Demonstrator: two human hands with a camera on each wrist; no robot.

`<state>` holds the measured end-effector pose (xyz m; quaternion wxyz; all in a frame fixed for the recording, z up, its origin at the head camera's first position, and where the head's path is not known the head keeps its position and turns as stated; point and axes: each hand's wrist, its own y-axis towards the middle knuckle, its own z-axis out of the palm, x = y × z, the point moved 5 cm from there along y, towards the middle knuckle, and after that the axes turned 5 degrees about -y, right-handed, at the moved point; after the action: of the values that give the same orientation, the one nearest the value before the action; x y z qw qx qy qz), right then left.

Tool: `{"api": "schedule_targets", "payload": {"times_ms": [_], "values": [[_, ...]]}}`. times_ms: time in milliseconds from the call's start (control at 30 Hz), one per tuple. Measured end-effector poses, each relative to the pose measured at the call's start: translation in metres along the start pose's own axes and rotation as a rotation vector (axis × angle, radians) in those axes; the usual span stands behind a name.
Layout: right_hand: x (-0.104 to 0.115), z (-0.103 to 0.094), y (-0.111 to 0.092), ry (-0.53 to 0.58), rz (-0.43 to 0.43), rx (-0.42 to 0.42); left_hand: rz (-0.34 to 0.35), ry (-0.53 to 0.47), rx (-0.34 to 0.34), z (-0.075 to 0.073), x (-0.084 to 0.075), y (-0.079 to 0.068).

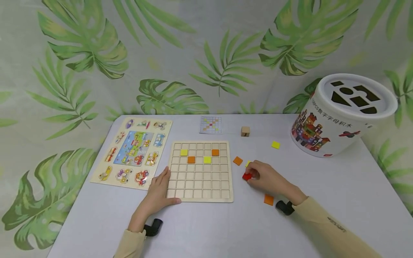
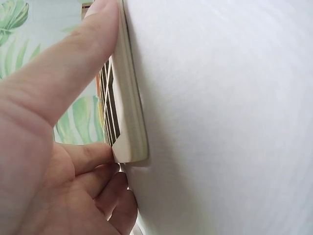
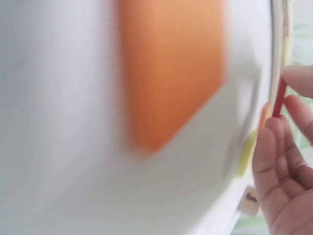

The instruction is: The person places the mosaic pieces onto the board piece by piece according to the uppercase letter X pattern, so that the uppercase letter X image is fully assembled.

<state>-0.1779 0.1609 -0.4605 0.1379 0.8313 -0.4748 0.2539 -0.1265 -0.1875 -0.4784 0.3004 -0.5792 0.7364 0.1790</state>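
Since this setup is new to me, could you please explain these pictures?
There is no machine: a person works bare-handed. The wide picture comes from a head camera, the other two from the left and right wrist cameras. The left hand touches the near left corner of a wooden grid board holding two yellow tiles and two orange tiles. The right hand pinches a red tile. Also on the white table are loose yellow and orange tiles, a pattern card, a wooden cube, a vehicle puzzle and a white shape-sorter bucket.
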Motion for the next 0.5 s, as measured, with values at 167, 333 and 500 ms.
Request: {"api": "schedule_targets", "payload": {"times_ms": [167,333,500], "values": [[0.028,-0.001,0.024,0.107,-0.112,-0.012,0.000,0.001,0.003,0.000,0.000,0.000],[0.062,0.006,0.060,0.150,-0.161,0.024,0.000,-0.003,0.008,0.000,0.000,0.000],[0.087,0.025,0.093,0.099,-0.205,0.073,-0.003,-0.005,0.006,0.000,0.000,0.000]]}}
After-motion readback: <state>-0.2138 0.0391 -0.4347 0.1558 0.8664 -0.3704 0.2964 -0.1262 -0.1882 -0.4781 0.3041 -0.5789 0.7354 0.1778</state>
